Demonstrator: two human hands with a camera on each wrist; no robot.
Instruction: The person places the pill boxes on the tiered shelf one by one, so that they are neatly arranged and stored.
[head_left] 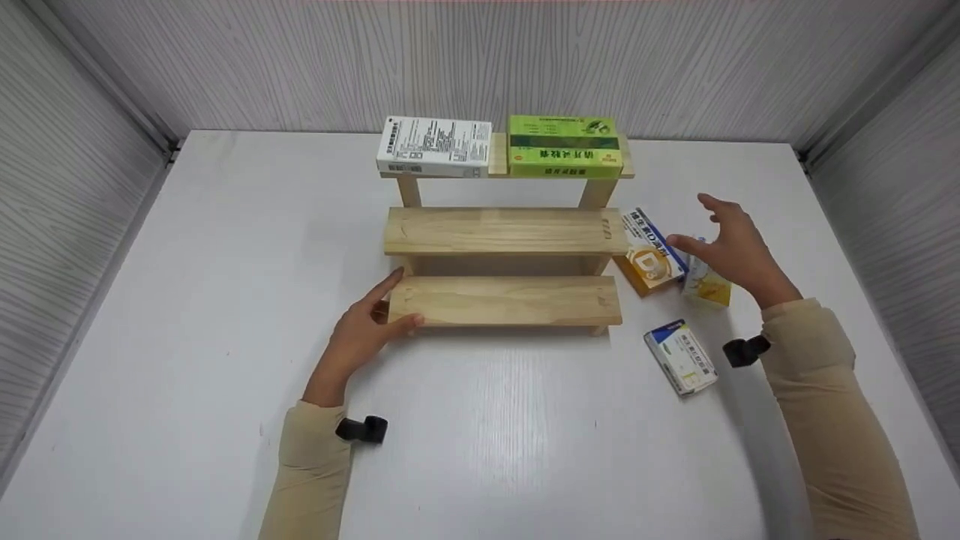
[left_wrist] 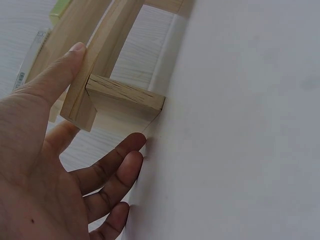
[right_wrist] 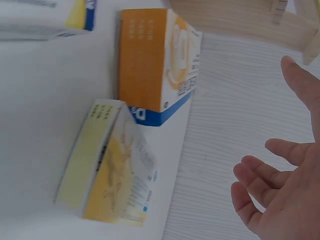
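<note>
A three-tier wooden step rack (head_left: 502,232) stands mid-table. My left hand (head_left: 358,336) grips the left end of its lowest step, thumb (left_wrist: 70,70) against the board and index finger behind it; the other fingers curl loosely beside the leg. Over at the right, my right hand (head_left: 739,251) hovers with fingers spread and holds nothing. Below it are an orange-and-white medicine box (right_wrist: 142,60) with a blue edge, close against the rack's right side, and a smaller yellow-and-white box (right_wrist: 112,165) next to that one. The hand partly covers the smaller box in the head view.
On the top step sit a white printed box (head_left: 435,144) at left and a green box (head_left: 564,150) at right. A white-and-blue box (head_left: 682,358) lies nearer on the white table (head_left: 487,442). Grained panels (head_left: 480,60) wall the back and both sides.
</note>
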